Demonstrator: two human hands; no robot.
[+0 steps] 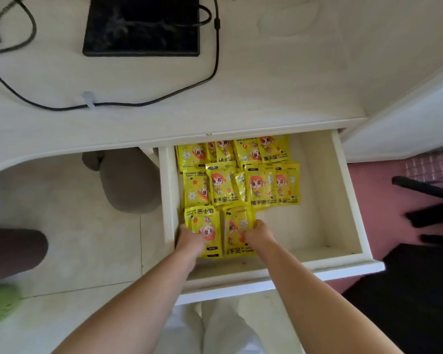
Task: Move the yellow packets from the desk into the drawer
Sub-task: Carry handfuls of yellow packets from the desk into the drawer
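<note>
- My left grip (189,241) is down in the open drawer (351,200), at its near left corner. The fingers are bent onto the left packet (205,218) and clamp it at its left edge.
- My right grip (258,233) is close beside it. Its fingers curl round the right edge of the right packet (237,226) and are clamped on it.
- These two packets lie flat, side by side, their long edges almost touching. The long axis of each runs from the front of the drawer to the back.
- The left packet is turned round: its title is at the far end and upside down for me. The right packet has its title at the near end, and I can read it the right way up.
- The other packets (241,182) lie flat in two rows further back and overlap each other. Their long axes also run front to back. Most have the title at the near end, but one at the left has it at the far end.
- The farthest row is partly hidden under the edge of the desk (266,85).
- All the packets are in the left part of the drawer.
- On the desk there is a black slab (141,26), and a black cable (216,60) loops round it, held by a white clip (89,99).
- A grey slipper (128,180) stands on the floor (74,226), left of the drawer.
</note>
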